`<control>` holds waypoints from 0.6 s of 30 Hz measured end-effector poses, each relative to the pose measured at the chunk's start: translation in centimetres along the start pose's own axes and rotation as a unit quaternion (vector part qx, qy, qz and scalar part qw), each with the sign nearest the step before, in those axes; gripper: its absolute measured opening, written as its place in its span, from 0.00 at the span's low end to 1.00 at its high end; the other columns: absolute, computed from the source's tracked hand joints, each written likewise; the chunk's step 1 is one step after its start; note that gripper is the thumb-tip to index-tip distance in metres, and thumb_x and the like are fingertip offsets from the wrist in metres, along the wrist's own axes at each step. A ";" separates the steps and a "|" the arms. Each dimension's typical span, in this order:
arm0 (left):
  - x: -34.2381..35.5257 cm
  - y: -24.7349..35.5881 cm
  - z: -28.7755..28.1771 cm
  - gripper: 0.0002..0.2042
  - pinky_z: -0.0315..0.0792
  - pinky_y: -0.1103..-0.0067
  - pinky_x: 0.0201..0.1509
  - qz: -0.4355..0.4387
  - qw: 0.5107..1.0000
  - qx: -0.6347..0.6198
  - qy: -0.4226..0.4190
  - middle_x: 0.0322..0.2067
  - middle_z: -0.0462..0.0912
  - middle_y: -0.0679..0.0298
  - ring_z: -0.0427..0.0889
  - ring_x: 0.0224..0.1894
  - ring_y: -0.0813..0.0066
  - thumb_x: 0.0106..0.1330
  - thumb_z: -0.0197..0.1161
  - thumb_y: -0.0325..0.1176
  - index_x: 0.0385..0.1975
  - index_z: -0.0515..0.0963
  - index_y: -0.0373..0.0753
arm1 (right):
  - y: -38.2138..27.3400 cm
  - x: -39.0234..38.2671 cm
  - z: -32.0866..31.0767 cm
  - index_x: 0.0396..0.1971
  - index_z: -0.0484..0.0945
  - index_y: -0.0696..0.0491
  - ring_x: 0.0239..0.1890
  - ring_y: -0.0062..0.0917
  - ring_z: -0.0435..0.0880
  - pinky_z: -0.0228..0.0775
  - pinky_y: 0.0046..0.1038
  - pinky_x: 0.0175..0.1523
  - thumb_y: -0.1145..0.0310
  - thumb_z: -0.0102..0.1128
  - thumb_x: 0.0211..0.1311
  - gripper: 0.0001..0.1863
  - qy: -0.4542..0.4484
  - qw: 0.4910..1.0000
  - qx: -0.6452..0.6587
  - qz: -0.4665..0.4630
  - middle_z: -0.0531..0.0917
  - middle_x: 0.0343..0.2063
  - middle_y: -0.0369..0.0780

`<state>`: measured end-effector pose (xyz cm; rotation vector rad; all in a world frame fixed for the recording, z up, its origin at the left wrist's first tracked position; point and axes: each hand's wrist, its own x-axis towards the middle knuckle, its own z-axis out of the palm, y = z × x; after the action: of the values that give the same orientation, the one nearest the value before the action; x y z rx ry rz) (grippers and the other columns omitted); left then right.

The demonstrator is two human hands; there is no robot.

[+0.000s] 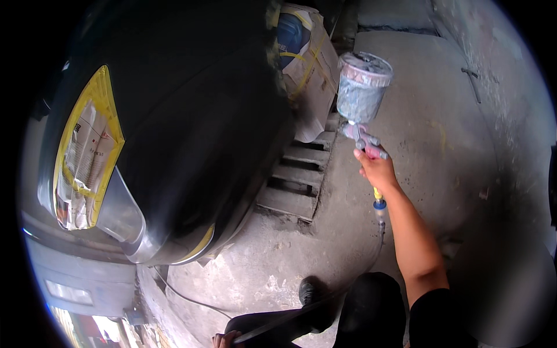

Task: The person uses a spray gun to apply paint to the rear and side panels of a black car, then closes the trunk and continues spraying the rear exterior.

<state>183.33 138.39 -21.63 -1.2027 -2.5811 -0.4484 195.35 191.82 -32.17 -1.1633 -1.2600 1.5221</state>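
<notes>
My right hand is wrapped round the handle of a spray gun, held out over the floor to the right of a dark car. On top of the gun sits a paint-smeared cup. A yellow-and-blue fitting joins the handle below to an air hose, which runs back across my legs. At the lower edge my left hand, partly cut off, has its fingers closed round that hose. Nearest the gun is the car's black painted corner; the gun is apart from it.
Paper edged with yellow tape masks the car's lamp. More paper covers the wheel area. A slotted drain grating lies beside the car. A wall rises at the right. A thin dark cable trails over the concrete floor.
</notes>
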 end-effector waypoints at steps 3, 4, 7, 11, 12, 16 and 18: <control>-0.1 0.6 -0.5 0.04 0.69 0.68 0.37 -0.017 0.999 -0.003 -0.027 0.24 0.77 0.59 0.76 0.28 0.60 0.51 0.61 0.26 0.27 0.80 0.41 | -0.7 -5.5 -1.5 0.41 0.74 0.54 0.21 0.14 0.74 0.69 0.19 0.25 0.66 0.62 0.58 0.14 -0.129 0.989 -0.044 0.062 0.77 0.24 0.31; 0.2 1.0 -0.2 0.04 0.67 0.69 0.34 -0.003 1.000 -0.001 -0.005 0.21 0.76 0.60 0.73 0.25 0.61 0.49 0.63 0.25 0.25 0.77 0.41 | 0.0 -6.8 -2.1 0.42 0.74 0.54 0.21 0.14 0.73 0.68 0.19 0.25 0.66 0.61 0.58 0.13 -0.184 0.979 -0.034 0.087 0.77 0.24 0.31; 0.5 1.1 0.2 0.06 0.65 0.69 0.31 0.024 1.000 0.001 0.016 0.18 0.73 0.62 0.71 0.23 0.62 0.46 0.64 0.24 0.22 0.75 0.41 | 1.0 -9.1 -3.5 0.42 0.74 0.55 0.21 0.14 0.73 0.69 0.19 0.26 0.66 0.61 0.59 0.14 -0.274 0.956 0.004 0.104 0.76 0.24 0.31; 1.1 1.7 0.0 0.06 0.65 0.69 0.31 0.032 0.999 0.004 0.008 0.18 0.73 0.62 0.71 0.23 0.62 0.46 0.65 0.24 0.23 0.75 0.41 | -0.8 -8.6 -2.7 0.43 0.73 0.56 0.21 0.15 0.74 0.68 0.19 0.27 0.64 0.61 0.59 0.15 -0.124 0.992 -0.004 0.024 0.77 0.25 0.33; 1.2 1.4 0.3 0.07 0.64 0.69 0.31 0.040 0.999 -0.008 0.017 0.19 0.74 0.62 0.71 0.23 0.61 0.46 0.64 0.24 0.23 0.74 0.41 | -1.5 -7.9 -2.6 0.43 0.73 0.56 0.22 0.16 0.74 0.68 0.19 0.27 0.62 0.61 0.59 0.17 -0.078 0.996 -0.032 0.004 0.77 0.26 0.33; 1.9 2.0 0.0 0.07 0.64 0.70 0.31 0.037 0.999 -0.025 0.015 0.20 0.74 0.61 0.71 0.23 0.61 0.46 0.64 0.24 0.24 0.74 0.40 | -3.4 -7.4 -1.7 0.42 0.72 0.56 0.23 0.15 0.74 0.69 0.20 0.27 0.64 0.62 0.58 0.16 -0.036 0.999 -0.022 0.005 0.76 0.26 0.32; 1.9 2.2 -0.1 0.07 0.63 0.70 0.31 0.024 0.999 -0.035 0.017 0.20 0.74 0.61 0.71 0.23 0.61 0.46 0.65 0.24 0.25 0.74 0.40 | -2.9 -9.2 -0.9 0.41 0.72 0.56 0.23 0.14 0.74 0.68 0.20 0.27 0.66 0.62 0.58 0.14 -0.092 0.996 -0.002 0.017 0.76 0.26 0.32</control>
<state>183.81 141.00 -20.47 -1.2669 -2.5217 -0.5491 198.52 183.64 -28.05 -1.0718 -1.3713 1.6839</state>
